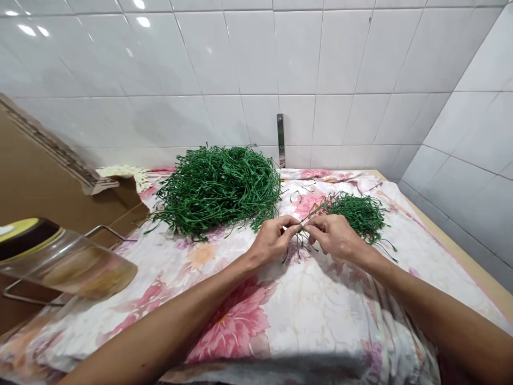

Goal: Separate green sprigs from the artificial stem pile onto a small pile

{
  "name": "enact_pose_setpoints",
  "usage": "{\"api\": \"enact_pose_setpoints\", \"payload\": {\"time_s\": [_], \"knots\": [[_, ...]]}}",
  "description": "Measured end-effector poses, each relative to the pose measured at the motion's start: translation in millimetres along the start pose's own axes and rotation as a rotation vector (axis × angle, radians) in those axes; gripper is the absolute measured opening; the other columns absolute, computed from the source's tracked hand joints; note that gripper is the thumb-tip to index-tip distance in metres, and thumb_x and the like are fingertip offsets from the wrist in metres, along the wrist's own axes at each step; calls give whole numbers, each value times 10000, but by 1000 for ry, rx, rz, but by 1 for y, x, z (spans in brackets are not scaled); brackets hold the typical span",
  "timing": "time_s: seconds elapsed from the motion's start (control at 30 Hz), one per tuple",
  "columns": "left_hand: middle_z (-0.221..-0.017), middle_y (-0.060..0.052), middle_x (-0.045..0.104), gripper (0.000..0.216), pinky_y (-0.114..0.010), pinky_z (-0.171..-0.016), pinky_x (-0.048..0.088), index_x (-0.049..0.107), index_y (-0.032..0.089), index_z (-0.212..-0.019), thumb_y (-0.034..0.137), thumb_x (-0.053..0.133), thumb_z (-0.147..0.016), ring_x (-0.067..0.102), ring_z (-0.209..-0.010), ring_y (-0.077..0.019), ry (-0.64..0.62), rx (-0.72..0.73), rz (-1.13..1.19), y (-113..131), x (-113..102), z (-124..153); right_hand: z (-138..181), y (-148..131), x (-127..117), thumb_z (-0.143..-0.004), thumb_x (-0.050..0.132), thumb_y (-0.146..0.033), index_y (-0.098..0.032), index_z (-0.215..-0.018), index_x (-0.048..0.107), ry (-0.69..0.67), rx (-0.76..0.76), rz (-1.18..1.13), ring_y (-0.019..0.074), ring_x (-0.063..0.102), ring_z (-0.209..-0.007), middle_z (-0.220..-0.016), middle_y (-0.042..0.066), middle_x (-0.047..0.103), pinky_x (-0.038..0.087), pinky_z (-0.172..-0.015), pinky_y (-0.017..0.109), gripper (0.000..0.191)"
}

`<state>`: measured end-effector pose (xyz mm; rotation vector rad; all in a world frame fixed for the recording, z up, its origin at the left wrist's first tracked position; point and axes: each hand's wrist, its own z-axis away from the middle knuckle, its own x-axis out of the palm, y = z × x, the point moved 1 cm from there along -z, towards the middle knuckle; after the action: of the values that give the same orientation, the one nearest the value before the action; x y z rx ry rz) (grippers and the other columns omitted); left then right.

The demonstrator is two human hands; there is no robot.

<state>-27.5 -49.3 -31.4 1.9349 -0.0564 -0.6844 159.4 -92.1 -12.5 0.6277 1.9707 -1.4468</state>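
"So, where is the green stem?"

"Between the person's hands, over the floral cloth, nearer the smaller heap of stems than the middle of the large heap."

"And the fingers?"

"The left hand pinches it between thumb and forefinger; the right hand pinches just beside. How the other fingers press, I can't tell."

"Which step is this?"

"Apparently joining or parting strands at one spot; I can't tell which. The next move probably calls for two firm, close pinches."

"Its direction?"

"The long axis slants away and rightward, far tip towards the smaller heap. Several dark-tipped strands fan out below the fingertips, towards the person."
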Motion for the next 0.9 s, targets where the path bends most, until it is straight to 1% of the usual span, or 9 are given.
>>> {"api": "enact_pose_setpoints", "payload": {"time_s": [0.1, 0.2, 0.3, 0.37, 0.47, 0.53, 0.67, 0.8, 0.9], "knots": [[-830, -41, 731, 267, -268, -708, 437, 756, 170, -912, 377, 587, -927, 618, -753, -165, -21, 28, -26, -2, 1, 1, -1, 2, -2, -920, 607, -251, -199, -870, 787, -10, -47, 85, 129, 604, -527, -679, 3, 744, 417, -581, 249, 194], [-855, -44, 740, 267, -269, -705, 436, 757, 170, -925, 371, 582, -926, 618, -759, -167, -4, 24, -43, -2, 1, 2, 0, 4, -2, -892, 621, -214, -198, -815, 778, 68, -150, 213, 156, 640, -655, -772, 31, 751, 440, -648, 268, 176], [-842, -40, 735, 273, -259, -670, 419, 754, 162, -908, 374, 582, -919, 606, -746, -161, 8, 14, -52, 0, 1, 3, 0, 9, -1, -884, 622, -197, -187, -829, 755, 171, -226, 308, 179, 648, -745, -834, 61, 722, 467, -727, 294, 145], [-795, -29, 720, 272, -253, -646, 402, 753, 156, -888, 370, 587, -911, 583, -705, -148, 4, 13, -73, -1, 0, 2, 0, 12, -1, -889, 614, -194, -181, -841, 732, 202, -270, 333, 182, 640, -757, -857, 67, 699, 474, -747, 303, 128], [-737, -14, 697, 260, -248, -617, 373, 756, 150, -873, 352, 595, -897, 538, -643, -129, -6, 5, -126, -2, -3, 0, -1, 13, -1, -892, 604, -181, -179, -845, 694, 187, -310, 289, 168, 620, -727, -844, 48, 688, 470, -724, 290, 102], [-745, -11, 701, 241, -247, -607, 362, 760, 151, -883, 332, 600, -888, 531, -638, -125, -11, 4, -148, -3, -5, -1, -1, 12, 0, -893, 601, -180, -180, -845, 683, 172, -294, 234, 147, 591, -657, -805, 27, 690, 456, -673, 274, 95], [-795, -19, 727, 212, -247, -620, 375, 765, 160, -908, 300, 610, -874, 550, -658, -129, -24, 26, -131, -1, -7, -2, 0, 8, 0, -906, 587, -221, -181, -874, 685, 150, -202, 126, 123, 544, -547, -730, 2, 690, 425, -578, 256, 111], [-851, -39, 746, 191, -250, -670, 411, 770, 159, -911, 271, 625, -858, 605, -738, -152, -31, 49, -70, 3, -7, -1, 0, 6, -2, -919, 591, -275, -186, -903, 692, 119, -156, 49, 134, 574, -571, -716, 0, 696, 430, -570, 255, 136], [-840, -42, 738, 184, -253, -679, 414, 768, 153, -908, 261, 630, -855, 606, -748, -157, -39, 58, -54, 6, -7, -1, -1, 7, -5, -925, 601, -298, -195, -898, 723, 87, -165, 26, 152, 620, -644, -778, 14, 728, 453, -613, 266, 162]]}}
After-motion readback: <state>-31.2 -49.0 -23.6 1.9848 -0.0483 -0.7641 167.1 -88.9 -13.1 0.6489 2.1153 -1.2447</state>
